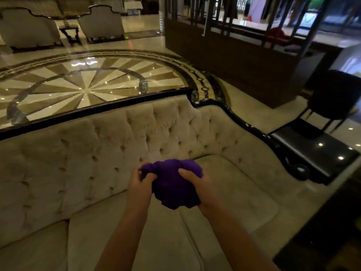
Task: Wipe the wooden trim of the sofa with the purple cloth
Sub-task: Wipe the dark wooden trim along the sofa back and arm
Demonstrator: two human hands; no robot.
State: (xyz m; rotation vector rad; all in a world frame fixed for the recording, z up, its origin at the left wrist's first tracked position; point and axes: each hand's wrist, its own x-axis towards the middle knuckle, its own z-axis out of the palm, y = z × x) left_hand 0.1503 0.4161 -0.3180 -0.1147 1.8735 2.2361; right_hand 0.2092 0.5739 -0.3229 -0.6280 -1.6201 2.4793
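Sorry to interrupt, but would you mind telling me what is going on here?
A person stands at a beige tufted sofa and holds a bunched purple cloth over its seat. The left hand pinches one edge of the cloth and the right hand grips the other side. The cloth is not touching the dark wooden trim along the sofa's back, so wiping does not appear to be under way. A black side table stands by the sofa's right end.

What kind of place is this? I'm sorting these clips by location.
Probably a hotel lobby or similar grand hall: a polished marble floor with a sunburst medallion, a tufted sofa with dark wooden trim, and matching armchairs beyond.
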